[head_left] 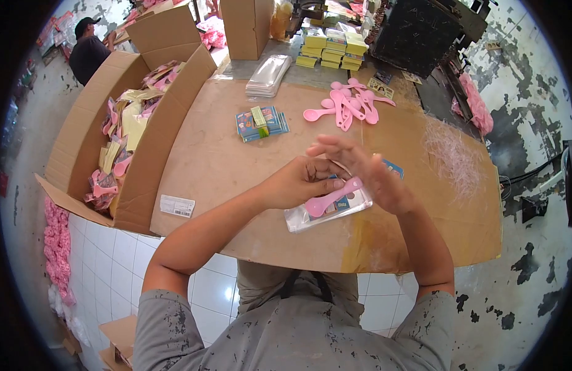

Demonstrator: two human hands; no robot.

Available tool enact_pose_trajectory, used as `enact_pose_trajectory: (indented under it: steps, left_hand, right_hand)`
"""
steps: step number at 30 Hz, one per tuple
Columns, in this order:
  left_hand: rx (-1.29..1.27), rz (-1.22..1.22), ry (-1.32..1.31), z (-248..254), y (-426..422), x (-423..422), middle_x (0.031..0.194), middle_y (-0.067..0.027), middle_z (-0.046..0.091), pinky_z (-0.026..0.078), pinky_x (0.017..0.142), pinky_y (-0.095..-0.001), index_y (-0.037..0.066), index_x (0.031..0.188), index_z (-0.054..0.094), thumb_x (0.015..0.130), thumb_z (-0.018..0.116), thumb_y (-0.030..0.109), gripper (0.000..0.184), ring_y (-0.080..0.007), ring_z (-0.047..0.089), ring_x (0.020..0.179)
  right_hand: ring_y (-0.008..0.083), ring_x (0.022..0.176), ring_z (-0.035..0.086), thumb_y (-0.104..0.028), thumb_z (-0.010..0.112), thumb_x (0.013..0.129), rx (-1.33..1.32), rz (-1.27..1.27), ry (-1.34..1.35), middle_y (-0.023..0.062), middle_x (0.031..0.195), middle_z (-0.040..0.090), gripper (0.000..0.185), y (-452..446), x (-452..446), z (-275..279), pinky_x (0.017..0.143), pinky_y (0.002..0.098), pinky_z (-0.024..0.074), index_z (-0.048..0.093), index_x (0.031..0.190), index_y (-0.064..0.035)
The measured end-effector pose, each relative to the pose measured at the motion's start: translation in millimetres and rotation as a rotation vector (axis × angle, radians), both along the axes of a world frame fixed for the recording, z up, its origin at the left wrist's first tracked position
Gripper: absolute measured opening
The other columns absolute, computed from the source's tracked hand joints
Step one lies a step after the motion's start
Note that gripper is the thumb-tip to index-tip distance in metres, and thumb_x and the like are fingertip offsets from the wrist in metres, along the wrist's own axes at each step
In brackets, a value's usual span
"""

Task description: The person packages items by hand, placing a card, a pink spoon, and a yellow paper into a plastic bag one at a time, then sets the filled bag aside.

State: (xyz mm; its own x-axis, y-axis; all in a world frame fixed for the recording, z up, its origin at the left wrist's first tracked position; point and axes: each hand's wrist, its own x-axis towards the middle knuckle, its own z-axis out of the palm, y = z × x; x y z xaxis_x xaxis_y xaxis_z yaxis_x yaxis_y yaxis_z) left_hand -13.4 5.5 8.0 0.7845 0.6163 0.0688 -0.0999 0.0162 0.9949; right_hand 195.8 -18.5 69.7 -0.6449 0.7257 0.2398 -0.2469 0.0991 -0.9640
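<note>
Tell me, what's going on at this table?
Someone in a grey shirt is working with both bare hands. The left hand has its fingers at a pink spoon, which lies over clear plastic packaging; whether it has a firm grip is unclear. The right hand, blurred, is open beside it. Farther back are loose pink spoons, blue cards and a stack of clear sleeves. A large carton stands to the left, full of mixed pieces.

Person (88, 59) in black cap (85, 25); white-tiled floor (124, 251).
</note>
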Motion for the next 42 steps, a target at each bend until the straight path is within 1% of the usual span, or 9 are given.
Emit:
enact_pose_trajectory:
  steps: [3, 6, 9, 12, 18, 19, 25, 31, 42]
  left_hand:
    - [-0.184, -0.076, -0.118, 13, 2, -10, 0.114, -0.011, 0.075, 0.056, 0.086, -0.026, 0.001, 0.133, 0.06, 0.105, 0.064, 0.024, 0.036, -0.0127, 0.071, 0.1]
    - [-0.16, -0.094, -0.181, 8, 3, -8, 0.112, -0.0113, 0.075, 0.056, 0.089, -0.0286, 0.001, 0.132, 0.06, 0.104, 0.066, 0.027, 0.038, -0.0146, 0.072, 0.101]
    - [-0.204, -0.201, -0.128, 4, 5, -12, 0.119, -0.0131, 0.072, 0.054, 0.098, -0.0335, 0.0, 0.134, 0.058, 0.104, 0.066, 0.029, 0.042, -0.018, 0.07, 0.11]
    - [0.082, 0.268, -0.273, 9, -14, 7, 0.121, -0.0095, 0.07, 0.053, 0.099, -0.0319, 0.0, 0.131, 0.061, 0.105, 0.064, 0.02, 0.033, -0.0153, 0.066, 0.116]
    - [0.043, 0.114, -0.28, 15, -13, -9, 0.128, -0.0114, 0.068, 0.047, 0.11, -0.0388, -0.001, 0.142, 0.055, 0.097, 0.068, 0.021, 0.052, -0.0202, 0.063, 0.124]
    - [0.354, 0.165, -0.221, 16, -13, -7, 0.13, -0.0132, 0.068, 0.049, 0.108, -0.0371, -0.001, 0.144, 0.054, 0.094, 0.073, 0.022, 0.059, -0.0204, 0.065, 0.122]
    - [0.469, 0.273, -0.061, 22, -18, -4, 0.127, -0.013, 0.068, 0.05, 0.105, -0.0355, 0.0, 0.134, 0.06, 0.092, 0.078, 0.01, 0.047, -0.0201, 0.064, 0.123]
    - [0.255, 0.318, -0.078, 16, -18, -1, 0.122, -0.0105, 0.069, 0.056, 0.094, -0.0294, -0.002, 0.129, 0.063, 0.1, 0.069, 0.006, 0.031, -0.0137, 0.067, 0.113]
    - [0.176, 0.338, -0.124, 13, -14, 1, 0.118, -0.0094, 0.071, 0.057, 0.091, -0.0259, -0.004, 0.134, 0.059, 0.1, 0.065, 0.002, 0.035, -0.0122, 0.068, 0.11]
  right_hand:
    - [0.0253, 0.135, 0.051, -0.028, 0.06, 0.104, -0.071, 0.113, 0.157, 0.0128, 0.14, 0.059, 0.049, 12, 21, 15, 0.114, 0.0413, 0.0378, 0.05, 0.145, -0.0037]
    - [0.0244, 0.125, 0.059, -0.014, 0.07, 0.097, 0.559, -0.082, -0.423, 0.0121, 0.131, 0.064, 0.035, 15, 34, 19, 0.105, 0.0389, 0.0457, 0.065, 0.131, -0.0042]
    - [0.0208, 0.109, 0.064, -0.005, 0.078, 0.089, 0.469, -0.006, -0.436, 0.0092, 0.119, 0.069, 0.02, 7, 24, 28, 0.095, 0.0348, 0.0502, 0.075, 0.109, -0.0046]
    - [0.0175, 0.096, 0.066, -0.004, 0.077, 0.088, 0.692, -0.262, -0.333, 0.0086, 0.103, 0.071, 0.009, 0, 7, 39, 0.088, 0.0333, 0.0512, 0.078, 0.097, -0.0045]
    - [0.0156, 0.076, 0.066, -0.003, 0.077, 0.085, 0.668, -0.42, -0.623, 0.0073, 0.083, 0.069, 0.014, -18, 7, 75, 0.067, 0.0311, 0.0505, 0.077, 0.099, -0.0028]
    - [0.0155, 0.075, 0.066, -0.004, 0.078, 0.085, 0.71, -0.433, -0.635, 0.007, 0.082, 0.068, 0.014, -17, 8, 73, 0.066, 0.0304, 0.0498, 0.076, 0.099, -0.0026]
    - [0.0129, 0.07, 0.062, -0.004, 0.079, 0.084, 0.804, -0.525, -0.617, 0.0036, 0.083, 0.069, 0.012, -16, 4, 67, 0.061, 0.0286, 0.0464, 0.077, 0.096, -0.0044]
    - [0.0162, 0.066, 0.063, -0.009, 0.078, 0.088, 0.744, -0.483, -0.719, 0.0073, 0.081, 0.065, 0.012, -18, 0, 65, 0.06, 0.0319, 0.0505, 0.074, 0.098, -0.0036]
    - [0.0178, 0.069, 0.066, -0.008, 0.078, 0.088, 0.744, -0.577, -0.633, 0.0086, 0.088, 0.067, 0.014, -10, -6, 40, 0.061, 0.031, 0.0517, 0.072, 0.1, -0.0033]
